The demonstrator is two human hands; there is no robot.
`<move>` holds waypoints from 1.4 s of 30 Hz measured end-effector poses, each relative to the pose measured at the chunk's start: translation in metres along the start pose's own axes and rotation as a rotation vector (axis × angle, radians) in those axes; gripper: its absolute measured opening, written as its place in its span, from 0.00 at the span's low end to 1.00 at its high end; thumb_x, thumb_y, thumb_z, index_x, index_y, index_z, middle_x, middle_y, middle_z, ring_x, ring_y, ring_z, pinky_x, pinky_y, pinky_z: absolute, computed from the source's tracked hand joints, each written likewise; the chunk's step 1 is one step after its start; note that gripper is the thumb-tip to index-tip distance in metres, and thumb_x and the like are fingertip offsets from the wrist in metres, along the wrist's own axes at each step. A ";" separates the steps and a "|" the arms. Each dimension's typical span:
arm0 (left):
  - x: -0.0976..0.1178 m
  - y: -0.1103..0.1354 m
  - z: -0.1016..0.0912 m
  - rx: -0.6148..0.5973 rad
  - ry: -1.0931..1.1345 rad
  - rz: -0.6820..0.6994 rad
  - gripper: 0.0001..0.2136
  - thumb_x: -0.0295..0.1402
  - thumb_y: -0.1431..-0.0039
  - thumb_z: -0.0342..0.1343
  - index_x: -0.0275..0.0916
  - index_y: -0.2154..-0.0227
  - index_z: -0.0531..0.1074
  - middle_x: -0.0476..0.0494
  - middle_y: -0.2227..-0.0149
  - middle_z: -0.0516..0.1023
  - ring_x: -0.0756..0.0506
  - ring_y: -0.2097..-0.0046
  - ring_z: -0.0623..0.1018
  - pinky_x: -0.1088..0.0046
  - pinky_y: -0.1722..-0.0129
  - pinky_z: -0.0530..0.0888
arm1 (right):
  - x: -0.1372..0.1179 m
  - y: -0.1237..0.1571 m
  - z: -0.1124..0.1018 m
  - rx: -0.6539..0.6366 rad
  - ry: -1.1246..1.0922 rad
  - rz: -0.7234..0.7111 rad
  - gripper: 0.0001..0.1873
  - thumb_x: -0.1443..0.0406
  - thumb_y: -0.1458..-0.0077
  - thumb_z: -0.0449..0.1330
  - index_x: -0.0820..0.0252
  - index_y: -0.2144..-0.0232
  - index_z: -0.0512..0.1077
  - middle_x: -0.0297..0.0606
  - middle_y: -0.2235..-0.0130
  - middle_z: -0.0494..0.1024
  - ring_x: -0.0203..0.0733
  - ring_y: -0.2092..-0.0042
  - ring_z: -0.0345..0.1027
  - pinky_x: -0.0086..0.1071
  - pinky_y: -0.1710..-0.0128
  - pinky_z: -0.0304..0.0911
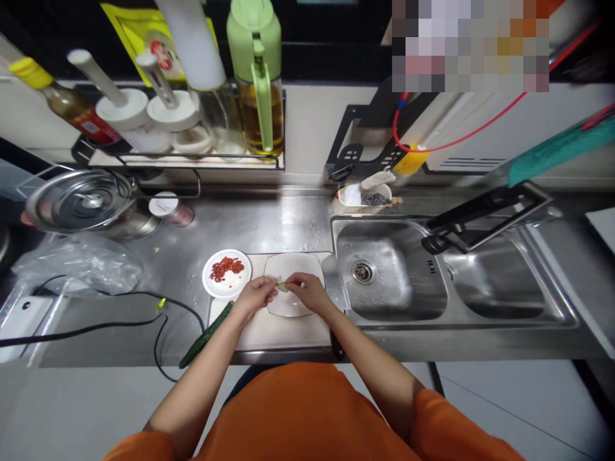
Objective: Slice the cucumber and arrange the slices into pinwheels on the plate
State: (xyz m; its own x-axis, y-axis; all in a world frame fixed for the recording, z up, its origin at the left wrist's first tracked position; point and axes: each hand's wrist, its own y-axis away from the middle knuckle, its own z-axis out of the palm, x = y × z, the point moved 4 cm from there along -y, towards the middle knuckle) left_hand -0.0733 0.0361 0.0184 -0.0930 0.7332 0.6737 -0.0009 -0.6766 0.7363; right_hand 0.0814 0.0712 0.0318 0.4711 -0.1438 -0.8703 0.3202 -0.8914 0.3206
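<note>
My left hand (pixel 256 298) and my right hand (pixel 307 292) meet over a white square plate (pixel 295 306). Between their fingertips is a small pale yellow-green piece (pixel 282 287), pinched from both sides; its exact kind is too small to make out. The plate rests on a light cutting board (pixel 288 334). Left of it, a round white plate (pixel 207 283) carries chopped red chili (pixel 225 269). A dark green cucumber (pixel 205 337) lies slantwise at the board's left side, partly behind my left forearm.
To the right is a double steel sink (pixel 391 269) with a faucet (pixel 485 218) over it. A black handle (pixel 339 346) shows at the board's right front corner. Black cables (pixel 120 325), a plastic bag (pixel 81 262) and a lidded pot (pixel 91 202) occupy the left; a condiment rack (pixel 206 163) hangs behind.
</note>
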 end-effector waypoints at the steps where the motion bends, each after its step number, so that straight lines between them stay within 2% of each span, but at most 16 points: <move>1: -0.003 -0.001 0.003 -0.008 0.053 -0.060 0.14 0.42 0.54 0.60 0.35 0.72 0.69 0.50 0.78 0.73 0.57 0.82 0.65 0.82 0.83 0.55 | 0.000 0.001 -0.002 0.005 0.006 -0.012 0.07 0.63 0.50 0.58 0.59 0.74 0.75 0.31 0.74 0.75 0.34 0.71 0.63 0.27 0.68 0.56; 4: -0.006 -0.005 0.011 -0.028 0.159 -0.168 0.13 0.40 0.52 0.61 0.34 0.71 0.68 0.47 0.76 0.75 0.56 0.81 0.69 0.83 0.84 0.56 | 0.002 0.002 -0.006 0.012 0.042 -0.048 0.07 0.64 0.50 0.58 0.59 0.75 0.75 0.31 0.74 0.75 0.34 0.70 0.64 0.27 0.66 0.56; 7: -0.005 -0.012 0.016 -0.015 0.204 -0.181 0.11 0.33 0.55 0.63 0.34 0.72 0.69 0.47 0.76 0.75 0.56 0.79 0.71 0.85 0.84 0.57 | 0.005 0.002 -0.008 0.016 0.070 -0.050 0.06 0.64 0.50 0.58 0.58 0.75 0.75 0.31 0.74 0.75 0.34 0.69 0.64 0.27 0.65 0.56; 10: -0.004 -0.023 0.017 0.006 0.196 -0.133 0.13 0.30 0.60 0.65 0.33 0.70 0.71 0.50 0.78 0.73 0.57 0.80 0.69 0.85 0.84 0.57 | 0.011 0.001 -0.009 0.021 0.072 -0.008 0.07 0.65 0.50 0.57 0.59 0.74 0.75 0.31 0.73 0.76 0.34 0.69 0.65 0.27 0.66 0.56; 15: 0.000 -0.041 0.019 -0.007 0.075 -0.052 0.18 0.34 0.64 0.67 0.32 0.66 0.75 0.50 0.80 0.72 0.56 0.80 0.68 0.83 0.82 0.58 | 0.025 -0.006 -0.009 0.035 0.020 0.094 0.08 0.64 0.51 0.56 0.60 0.74 0.74 0.32 0.73 0.76 0.35 0.70 0.65 0.27 0.68 0.58; 19: 0.007 -0.055 0.023 0.015 -0.020 0.010 0.15 0.33 0.62 0.65 0.32 0.68 0.76 0.49 0.80 0.73 0.55 0.79 0.69 0.81 0.79 0.62 | 0.039 -0.017 -0.009 0.070 -0.007 0.184 0.09 0.62 0.51 0.55 0.60 0.74 0.73 0.33 0.73 0.76 0.35 0.70 0.67 0.27 0.69 0.58; 22: 0.015 -0.064 0.026 0.039 -0.139 0.107 0.10 0.31 0.59 0.62 0.34 0.70 0.75 0.49 0.79 0.74 0.54 0.77 0.71 0.78 0.74 0.67 | 0.046 -0.025 -0.010 0.094 -0.018 0.236 0.09 0.62 0.52 0.55 0.61 0.75 0.73 0.33 0.73 0.77 0.35 0.70 0.68 0.27 0.69 0.59; 26: 0.028 -0.069 0.027 0.127 -0.449 0.300 0.06 0.29 0.54 0.58 0.37 0.70 0.75 0.49 0.76 0.76 0.51 0.74 0.73 0.76 0.69 0.68 | 0.048 -0.035 -0.011 0.120 0.073 0.316 0.10 0.64 0.51 0.55 0.61 0.77 0.73 0.34 0.77 0.76 0.33 0.75 0.67 0.26 0.72 0.57; 32: 0.044 -0.065 0.035 0.250 -0.868 0.508 0.07 0.30 0.47 0.53 0.39 0.69 0.76 0.46 0.69 0.78 0.47 0.65 0.75 0.74 0.64 0.66 | 0.046 -0.047 -0.010 0.149 0.139 0.355 0.10 0.66 0.49 0.54 0.61 0.78 0.72 0.33 0.80 0.74 0.31 0.80 0.64 0.25 0.74 0.55; 36: 0.046 -0.066 0.039 0.306 -1.003 0.524 0.08 0.32 0.44 0.51 0.39 0.67 0.75 0.42 0.65 0.77 0.44 0.61 0.74 0.72 0.62 0.65 | 0.045 -0.052 -0.011 0.182 0.199 0.355 0.09 0.65 0.48 0.55 0.61 0.77 0.72 0.34 0.79 0.75 0.33 0.76 0.66 0.26 0.71 0.56; 42: 0.042 -0.068 0.041 0.362 -1.052 0.492 0.10 0.34 0.42 0.50 0.40 0.62 0.74 0.40 0.61 0.74 0.44 0.59 0.73 0.70 0.61 0.65 | 0.036 -0.053 -0.010 0.218 0.476 0.341 0.09 0.63 0.45 0.54 0.62 0.70 0.72 0.41 0.70 0.77 0.41 0.67 0.69 0.29 0.68 0.56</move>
State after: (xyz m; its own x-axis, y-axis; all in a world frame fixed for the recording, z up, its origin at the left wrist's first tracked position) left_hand -0.0368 0.1155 -0.0012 0.8480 0.2144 0.4847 0.1005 -0.9630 0.2500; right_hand 0.0893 0.1175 -0.0127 0.8478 -0.2733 -0.4545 -0.0642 -0.9036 0.4235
